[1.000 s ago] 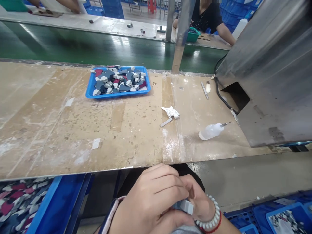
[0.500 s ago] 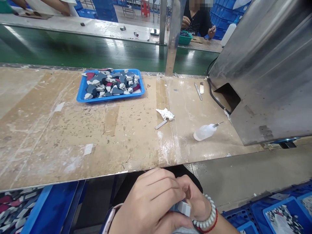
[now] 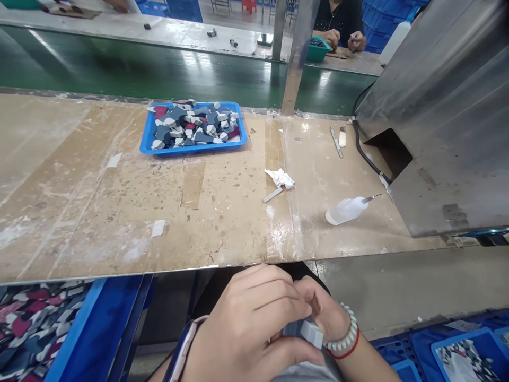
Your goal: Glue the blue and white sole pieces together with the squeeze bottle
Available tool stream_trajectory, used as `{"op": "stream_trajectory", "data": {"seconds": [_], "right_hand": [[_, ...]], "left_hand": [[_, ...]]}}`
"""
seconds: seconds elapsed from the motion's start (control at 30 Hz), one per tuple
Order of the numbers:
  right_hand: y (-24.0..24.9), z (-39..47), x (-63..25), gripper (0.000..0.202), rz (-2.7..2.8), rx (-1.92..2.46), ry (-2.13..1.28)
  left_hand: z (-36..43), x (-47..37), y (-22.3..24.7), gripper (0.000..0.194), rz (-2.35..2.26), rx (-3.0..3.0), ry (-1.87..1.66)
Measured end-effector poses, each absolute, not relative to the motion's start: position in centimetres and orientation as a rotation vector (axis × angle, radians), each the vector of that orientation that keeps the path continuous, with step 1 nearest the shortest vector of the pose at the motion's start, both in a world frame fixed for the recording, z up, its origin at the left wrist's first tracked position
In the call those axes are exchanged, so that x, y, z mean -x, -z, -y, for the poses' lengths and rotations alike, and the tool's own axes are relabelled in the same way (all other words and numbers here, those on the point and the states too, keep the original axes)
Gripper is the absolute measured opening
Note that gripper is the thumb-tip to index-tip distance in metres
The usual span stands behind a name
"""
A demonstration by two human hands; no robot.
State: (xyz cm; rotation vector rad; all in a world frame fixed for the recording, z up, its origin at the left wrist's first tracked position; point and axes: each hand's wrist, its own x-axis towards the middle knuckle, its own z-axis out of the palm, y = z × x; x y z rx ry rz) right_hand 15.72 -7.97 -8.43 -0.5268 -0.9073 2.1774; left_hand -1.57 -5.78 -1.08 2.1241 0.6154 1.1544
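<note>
Just below the table's front edge, my left hand (image 3: pixel 254 315) curls around a small blue-grey piece with a light grey end (image 3: pixel 312 334). The thumb presses along its lower side, and the other fingers cover its top. My right hand (image 3: pixel 324 307), with a beaded bracelet at the wrist, is closed against the same piece from the far side. Most of its fingers are hidden behind the left hand. Similar blue-grey, white and dark red pieces fill a blue tray (image 3: pixel 143 144) on the table.
On the table (image 3: pixel 226 228) lie a needle-tipped squeeze bottle (image 3: pixel 345 210), a crumpled white tissue (image 3: pixel 280 179), a small metal strip (image 3: pixel 272 195) and a thin tool (image 3: pixel 336 142). A metal housing (image 3: pixel 449 143) stands right. Blue bins (image 3: pixel 79 334) sit below. Co-workers sit beyond the green belt (image 3: pixel 178 69).
The view has shifted, so the table and its things appear farther right and slightly higher. More of the piece's light grey end shows. A co-worker's hands have lowered beside the green basket.
</note>
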Motion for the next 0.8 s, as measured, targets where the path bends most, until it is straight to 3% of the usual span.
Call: {"op": "stream_trajectory", "data": {"seconds": [0.37, 0.53, 0.67, 0.8], "right_hand": [[7.4, 8.0, -15.8, 0.063, 0.967, 0.372, -2.165], [8.5, 9.2, -16.6, 0.045, 1.209, 0.374, -2.184], [10.0, 8.8, -17.4, 0.035, 1.296, 0.448, -2.268], [11.4, 8.4, -18.1, 0.038, 1.406, 0.499, -2.324]], "left_hand": [[6.5, 3.2, 1.1, 0.036, -0.733, -2.082, -1.205], [10.7, 11.1, 3.7, 0.062, -1.587, -0.983, -1.576], [14.9, 20.4, 6.9, 0.057, -1.994, -0.453, -1.704], [19.0, 26.8, 9.3, 0.032, -2.191, 0.02, -1.641]]}}
